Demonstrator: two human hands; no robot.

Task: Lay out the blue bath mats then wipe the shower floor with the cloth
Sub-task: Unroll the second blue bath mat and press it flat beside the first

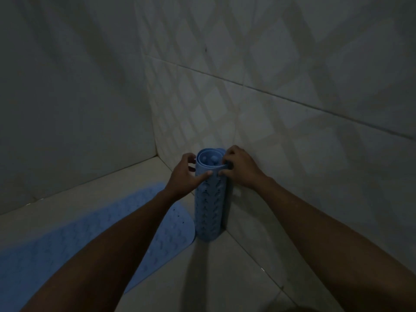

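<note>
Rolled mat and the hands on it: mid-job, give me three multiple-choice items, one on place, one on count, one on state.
1. Where does the rolled mat stand?
A. On end on the floor beside the tiled wall
B. Flat in the middle of the floor
C. Hung on a wall hook

2. How many blue mats show?
A. One
B. Two
C. Four

3. What are the hands doing?
A. Both hang idle
B. Only one touches the roll
C. Both hold the roll's top end

Answers:
1 A: the roll stands upright with its foot on the floor, next to the wall.
2 B: the roll, plus the flat mat spread on the floor.
3 C: the left hand wraps its side and the right hand pinches its rim with curled fingers.
</note>
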